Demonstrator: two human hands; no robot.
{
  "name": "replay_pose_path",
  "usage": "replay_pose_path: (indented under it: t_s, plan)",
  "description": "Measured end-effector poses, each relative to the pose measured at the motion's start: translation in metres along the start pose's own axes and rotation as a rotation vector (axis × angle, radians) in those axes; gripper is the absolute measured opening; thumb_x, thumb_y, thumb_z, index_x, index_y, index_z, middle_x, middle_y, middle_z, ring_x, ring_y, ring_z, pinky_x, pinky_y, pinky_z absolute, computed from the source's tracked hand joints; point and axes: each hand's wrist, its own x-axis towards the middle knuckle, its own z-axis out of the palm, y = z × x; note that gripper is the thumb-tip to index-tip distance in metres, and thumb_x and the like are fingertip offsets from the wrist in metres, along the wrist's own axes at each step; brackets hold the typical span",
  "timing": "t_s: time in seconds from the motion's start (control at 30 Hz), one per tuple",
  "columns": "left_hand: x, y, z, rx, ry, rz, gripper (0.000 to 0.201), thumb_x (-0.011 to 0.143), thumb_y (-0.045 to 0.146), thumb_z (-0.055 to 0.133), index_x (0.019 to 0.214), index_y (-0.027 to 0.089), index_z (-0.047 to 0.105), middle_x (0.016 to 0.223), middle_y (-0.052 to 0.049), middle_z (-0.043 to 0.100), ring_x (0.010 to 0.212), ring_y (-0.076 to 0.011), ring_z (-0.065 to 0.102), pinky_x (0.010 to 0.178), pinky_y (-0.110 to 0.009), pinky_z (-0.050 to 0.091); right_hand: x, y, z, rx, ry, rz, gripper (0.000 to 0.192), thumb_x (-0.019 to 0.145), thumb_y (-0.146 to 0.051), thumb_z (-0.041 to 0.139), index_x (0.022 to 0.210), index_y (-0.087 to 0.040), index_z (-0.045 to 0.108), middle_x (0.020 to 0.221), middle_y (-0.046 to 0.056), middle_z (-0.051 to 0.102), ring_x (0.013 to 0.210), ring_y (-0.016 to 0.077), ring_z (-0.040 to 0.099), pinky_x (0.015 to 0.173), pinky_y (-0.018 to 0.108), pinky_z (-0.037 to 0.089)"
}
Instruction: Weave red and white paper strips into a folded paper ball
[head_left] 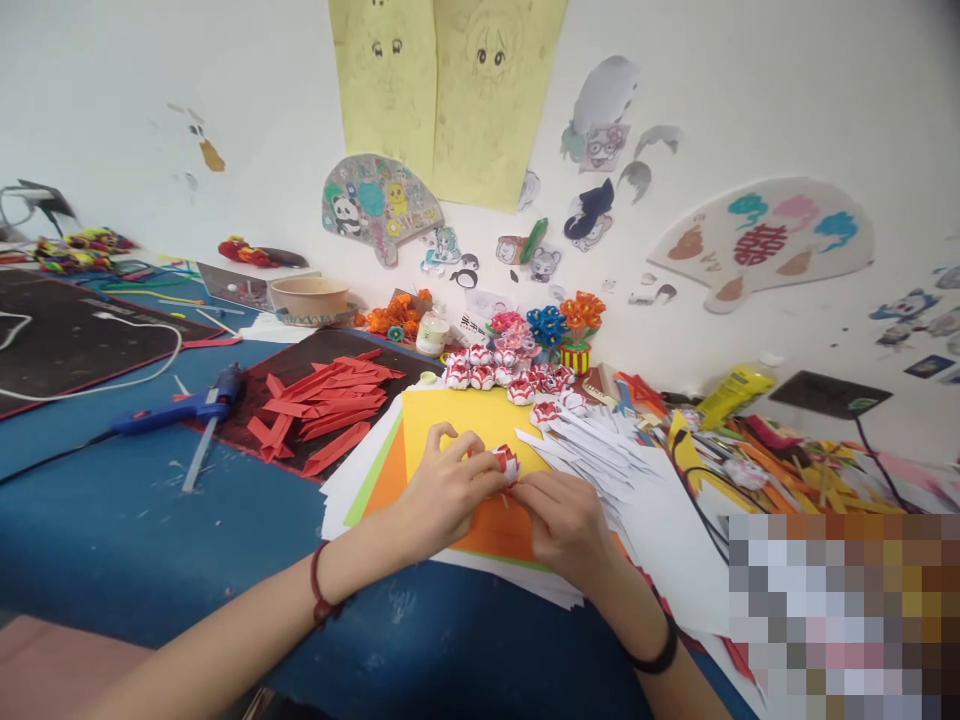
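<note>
Both hands, left hand (450, 490) & right hand (559, 520), pinch one small red-white paper flower (507, 462) between fingertips, half folded, w/ a row of finished flowers (502, 375) just beyond & red strips (322, 400) left unused.

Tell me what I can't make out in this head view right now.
- Paper flower: mostly covered by the fingers of the left hand and right hand; its underside is hidden.
- Lower right corner: pixelated block hides that part of the table.
- Glue gun: cord runs off the left edge.
- Wall stickers: too small to make out.
</note>
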Motion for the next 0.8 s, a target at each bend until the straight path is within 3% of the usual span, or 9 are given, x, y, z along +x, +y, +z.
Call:
replay_pose_path:
  t_s: [0.17,0.27,0.47,0.6,0.8]
  plan:
    - [0.0028,0.0030,0.0021,0.007,-0.004,-0.101,0.016,0.091,0.014,0.051,0.101,0.020,0.060,0.100,-0.005,0.067,0.091,-0.0215,0.051,0.081,-0.039,0.028,0.0006,-0.0015,0.0015,0.050,0.044,0.205,0.022,0.095,-0.011,0.044,0.091,-0.019,0.065,0.073,0.004,0.065,0.065,0.0161,0.058,0.059,0.028,0.040]
    - [0.0032,0.0023,0.0025,0.045,0.028,-0.125,0.016,0.095,0.014,0.047,0.100,0.020,0.061,0.099,-0.006,0.067,0.091,-0.0215,0.051,0.081,-0.039,0.028,0.0017,-0.0023,0.0009,0.102,0.043,0.272,0.018,0.097,-0.016,0.047,0.093,-0.020,0.063,0.077,0.004,0.065,0.066,0.0156,0.058,0.060,0.028,0.042]
    - [0.0030,-0.0002,0.0003,-0.003,0.159,-0.133,0.016,0.097,0.015,0.050,0.099,0.020,0.065,0.098,-0.005,0.070,0.089,-0.0195,0.051,0.083,-0.039,0.029,0.0044,-0.0039,-0.0011,0.097,0.065,0.298,0.010,0.094,-0.021,0.057,0.101,-0.021,0.063,0.082,0.005,0.068,0.069,0.0164,0.060,0.062,0.028,0.044]
    - [0.0033,-0.0007,0.0014,-0.132,0.181,-0.187,0.018,0.100,0.023,0.049,0.096,0.020,0.066,0.094,-0.005,0.070,0.088,-0.0186,0.051,0.082,-0.037,0.032,0.0040,-0.0034,-0.0001,0.125,0.071,0.304,0.010,0.094,-0.019,0.056,0.100,-0.022,0.064,0.083,0.004,0.069,0.070,0.0162,0.062,0.063,0.028,0.045]
    - [0.0044,0.0012,0.0036,-0.243,0.157,-0.165,0.020,0.099,0.016,0.047,0.095,0.020,0.066,0.094,-0.004,0.069,0.092,-0.0191,0.051,0.085,-0.037,0.035,0.0018,-0.0012,0.0021,0.139,0.090,0.310,0.016,0.095,-0.013,0.050,0.088,-0.021,0.063,0.075,0.003,0.066,0.066,0.0155,0.059,0.062,0.028,0.043]
